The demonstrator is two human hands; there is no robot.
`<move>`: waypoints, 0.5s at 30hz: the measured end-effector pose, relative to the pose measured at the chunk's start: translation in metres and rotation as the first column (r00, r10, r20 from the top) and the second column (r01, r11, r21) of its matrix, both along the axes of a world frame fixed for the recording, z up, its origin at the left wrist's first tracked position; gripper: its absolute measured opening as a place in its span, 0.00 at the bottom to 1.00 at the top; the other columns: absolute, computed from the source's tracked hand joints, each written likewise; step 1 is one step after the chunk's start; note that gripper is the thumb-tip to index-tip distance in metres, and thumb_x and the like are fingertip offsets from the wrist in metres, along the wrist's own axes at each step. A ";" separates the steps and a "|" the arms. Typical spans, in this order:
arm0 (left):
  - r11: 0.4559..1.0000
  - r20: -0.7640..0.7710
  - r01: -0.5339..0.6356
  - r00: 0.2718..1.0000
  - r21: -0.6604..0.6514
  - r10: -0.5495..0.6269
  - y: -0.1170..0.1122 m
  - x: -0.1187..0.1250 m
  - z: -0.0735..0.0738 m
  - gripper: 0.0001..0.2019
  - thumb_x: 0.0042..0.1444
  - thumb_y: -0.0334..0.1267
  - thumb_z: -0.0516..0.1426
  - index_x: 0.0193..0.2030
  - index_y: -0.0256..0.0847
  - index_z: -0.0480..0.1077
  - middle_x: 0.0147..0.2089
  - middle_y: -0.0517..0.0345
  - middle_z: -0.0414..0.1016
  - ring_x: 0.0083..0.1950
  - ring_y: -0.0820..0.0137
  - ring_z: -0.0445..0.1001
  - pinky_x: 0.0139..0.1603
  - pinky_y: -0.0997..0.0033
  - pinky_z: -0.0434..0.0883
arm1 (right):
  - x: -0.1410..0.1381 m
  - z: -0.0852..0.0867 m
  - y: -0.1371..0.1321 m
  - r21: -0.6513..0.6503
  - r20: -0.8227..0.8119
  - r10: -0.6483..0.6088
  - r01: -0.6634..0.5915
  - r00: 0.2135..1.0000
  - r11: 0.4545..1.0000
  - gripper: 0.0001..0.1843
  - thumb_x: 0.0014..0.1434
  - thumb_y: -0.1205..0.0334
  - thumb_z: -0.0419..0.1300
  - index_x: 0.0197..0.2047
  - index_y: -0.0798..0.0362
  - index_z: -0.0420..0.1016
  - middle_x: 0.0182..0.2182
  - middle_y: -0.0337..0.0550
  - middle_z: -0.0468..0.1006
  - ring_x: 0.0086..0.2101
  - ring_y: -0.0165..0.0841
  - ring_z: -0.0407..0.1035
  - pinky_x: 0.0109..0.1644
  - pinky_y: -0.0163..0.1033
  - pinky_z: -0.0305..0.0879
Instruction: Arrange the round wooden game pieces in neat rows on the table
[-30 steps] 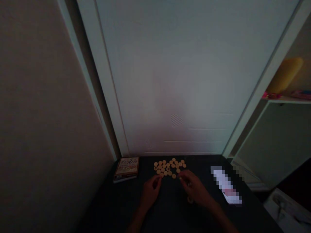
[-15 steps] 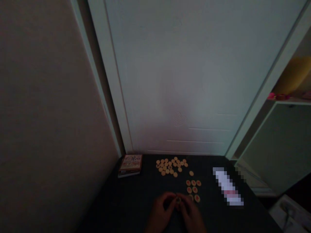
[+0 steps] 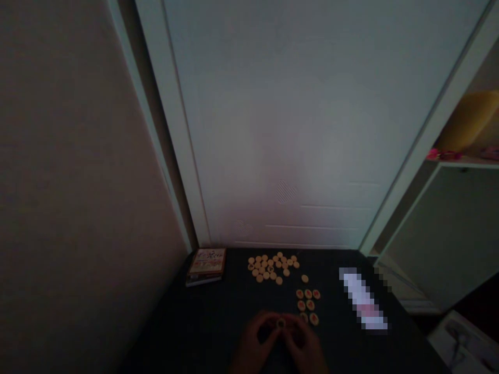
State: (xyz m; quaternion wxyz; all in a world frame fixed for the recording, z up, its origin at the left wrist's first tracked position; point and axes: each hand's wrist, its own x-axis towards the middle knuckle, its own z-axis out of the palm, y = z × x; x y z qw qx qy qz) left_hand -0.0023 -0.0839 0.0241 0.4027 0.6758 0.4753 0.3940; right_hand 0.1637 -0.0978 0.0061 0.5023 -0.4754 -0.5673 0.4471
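Both hands meet low in the view, over the dark table (image 3: pixel 187 327). A small round xiangqi piece (image 3: pixel 280 323) is pinched between the fingertips of my left hand (image 3: pixel 254 340) and my right hand (image 3: pixel 306 343). What is marked on it is too dim to read. Just beyond my right hand lie several xiangqi pieces with red marks (image 3: pixel 310 305), set out in short rows. One lone plain piece (image 3: pixel 304 279) sits above these rows. Farther back is a loose cluster of pale round pieces (image 3: pixel 266 275), mostly without visible marks.
At the back left corner lies a stack of books (image 3: pixel 210 261). A blurred-out pale strip (image 3: pixel 362 298) is on the right side of the table. A white panel (image 3: pixel 273 130) rises behind, a wall (image 3: pixel 78 182) stands left, and shelving (image 3: pixel 468 161) is at right.
The view has shifted slightly. My hands have turned the held piece a little, so its round outline shows more plainly; the pieces on the table keep their layout.
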 end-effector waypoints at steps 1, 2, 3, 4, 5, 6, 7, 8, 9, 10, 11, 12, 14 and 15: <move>1.000 -0.001 0.005 1.000 0.001 -0.005 0.000 -0.001 0.000 0.10 0.60 0.41 0.60 0.47 0.49 0.78 0.45 0.56 0.82 0.47 0.63 0.79 0.52 0.67 0.75 | -0.001 0.000 0.000 -0.007 -0.010 0.004 -0.004 1.000 1.000 0.23 0.58 0.40 0.62 0.48 0.49 0.79 0.41 0.50 0.85 0.41 0.44 0.81 0.47 0.45 0.77; 1.000 -0.007 0.003 1.000 0.004 -0.003 -0.001 -0.002 0.000 0.10 0.61 0.42 0.59 0.48 0.50 0.78 0.46 0.56 0.82 0.48 0.64 0.79 0.53 0.67 0.74 | -0.002 -0.001 0.000 -0.010 -0.015 0.003 -0.004 1.000 1.000 0.24 0.58 0.40 0.63 0.47 0.49 0.79 0.40 0.50 0.86 0.41 0.44 0.81 0.46 0.45 0.77; 1.000 -0.015 -0.002 1.000 0.007 0.002 -0.001 -0.002 -0.001 0.11 0.62 0.43 0.58 0.49 0.51 0.78 0.47 0.57 0.82 0.49 0.64 0.79 0.54 0.66 0.74 | -0.003 -0.002 0.000 -0.011 -0.016 -0.002 0.002 1.000 1.000 0.24 0.57 0.40 0.63 0.47 0.49 0.79 0.40 0.50 0.86 0.41 0.44 0.81 0.46 0.45 0.77; 1.000 -0.022 -0.011 1.000 0.007 0.011 -0.001 -0.003 -0.003 0.11 0.63 0.44 0.57 0.50 0.51 0.77 0.48 0.57 0.82 0.50 0.64 0.78 0.56 0.66 0.73 | -0.003 -0.003 0.000 -0.016 -0.014 -0.008 0.008 1.000 1.000 0.23 0.57 0.40 0.64 0.46 0.50 0.79 0.39 0.50 0.86 0.40 0.44 0.81 0.46 0.45 0.77; 1.000 -0.026 -0.025 0.999 0.001 0.025 -0.002 -0.003 -0.005 0.12 0.63 0.45 0.57 0.51 0.52 0.77 0.49 0.57 0.81 0.51 0.64 0.78 0.57 0.66 0.72 | -0.004 -0.004 0.000 -0.023 -0.011 -0.012 0.011 1.000 1.000 0.23 0.57 0.40 0.64 0.46 0.50 0.79 0.39 0.50 0.86 0.40 0.44 0.81 0.45 0.44 0.77; 0.999 -0.028 -0.040 0.999 -0.012 0.039 -0.002 -0.003 -0.007 0.13 0.63 0.46 0.57 0.52 0.52 0.76 0.50 0.57 0.81 0.52 0.64 0.78 0.57 0.65 0.72 | -0.004 -0.005 0.000 -0.033 -0.010 -0.018 0.017 1.000 0.999 0.23 0.56 0.41 0.64 0.46 0.50 0.79 0.38 0.50 0.85 0.40 0.44 0.81 0.45 0.44 0.77; 0.998 -0.029 -0.055 0.998 -0.030 0.054 -0.002 -0.003 -0.009 0.14 0.63 0.46 0.57 0.53 0.52 0.75 0.51 0.57 0.81 0.52 0.64 0.78 0.58 0.65 0.72 | -0.004 -0.005 -0.001 -0.044 -0.010 -0.024 0.024 1.000 0.999 0.23 0.56 0.41 0.65 0.45 0.50 0.79 0.38 0.49 0.85 0.39 0.44 0.81 0.45 0.44 0.77; 0.997 -0.026 -0.067 0.997 -0.047 0.066 -0.002 -0.003 -0.011 0.14 0.63 0.47 0.58 0.54 0.51 0.75 0.52 0.57 0.81 0.53 0.64 0.78 0.58 0.65 0.72 | -0.004 -0.005 -0.001 -0.053 -0.012 -0.026 0.026 1.000 0.998 0.23 0.56 0.41 0.65 0.45 0.50 0.78 0.38 0.49 0.85 0.39 0.44 0.81 0.45 0.44 0.77; 0.995 -0.021 -0.074 0.997 -0.062 0.073 -0.002 -0.002 -0.012 0.15 0.62 0.47 0.58 0.54 0.51 0.74 0.52 0.57 0.81 0.53 0.64 0.78 0.58 0.65 0.72 | -0.004 -0.004 -0.001 -0.058 -0.018 -0.024 0.023 1.000 0.998 0.22 0.56 0.41 0.65 0.45 0.50 0.78 0.38 0.49 0.85 0.39 0.44 0.81 0.45 0.44 0.77; 0.995 -0.014 -0.074 0.997 -0.070 0.073 -0.001 -0.002 -0.012 0.14 0.62 0.48 0.58 0.53 0.50 0.75 0.51 0.57 0.82 0.53 0.64 0.78 0.58 0.66 0.72 | -0.004 -0.003 -0.002 -0.060 -0.027 -0.020 0.018 0.999 0.998 0.22 0.57 0.42 0.65 0.45 0.50 0.78 0.38 0.49 0.85 0.40 0.44 0.81 0.45 0.44 0.78; 0.995 -0.003 -0.066 0.998 -0.073 0.066 -0.001 -0.002 -0.011 0.14 0.63 0.48 0.58 0.52 0.50 0.75 0.51 0.57 0.82 0.52 0.64 0.79 0.57 0.66 0.73 | -0.003 -0.002 -0.002 -0.060 -0.036 -0.016 0.013 0.999 0.998 0.22 0.57 0.42 0.64 0.46 0.50 0.78 0.39 0.50 0.85 0.40 0.44 0.81 0.45 0.44 0.78; 0.996 0.009 -0.054 0.998 -0.073 0.055 -0.001 -0.002 -0.010 0.14 0.63 0.48 0.57 0.51 0.49 0.76 0.50 0.57 0.82 0.52 0.64 0.79 0.56 0.67 0.73 | -0.003 0.000 -0.003 -0.059 -0.042 -0.010 0.008 0.999 0.998 0.22 0.58 0.41 0.64 0.46 0.50 0.78 0.40 0.50 0.85 0.40 0.44 0.81 0.45 0.44 0.77; 0.997 0.023 -0.034 0.999 -0.072 0.035 -0.001 -0.002 -0.007 0.13 0.63 0.48 0.57 0.50 0.49 0.76 0.49 0.56 0.83 0.51 0.64 0.79 0.55 0.67 0.74 | -0.002 0.002 -0.004 -0.059 -0.044 -0.004 0.002 0.999 0.998 0.22 0.60 0.41 0.62 0.46 0.50 0.78 0.40 0.49 0.85 0.41 0.44 0.81 0.46 0.45 0.77; 0.997 0.021 -0.030 0.999 -0.072 0.032 -0.001 -0.003 -0.006 0.13 0.63 0.48 0.57 0.50 0.49 0.77 0.49 0.56 0.83 0.51 0.64 0.79 0.55 0.67 0.74 | -0.002 0.003 -0.004 -0.059 -0.038 -0.008 0.005 0.999 0.998 0.22 0.60 0.41 0.61 0.46 0.50 0.78 0.40 0.49 0.85 0.40 0.43 0.81 0.46 0.44 0.77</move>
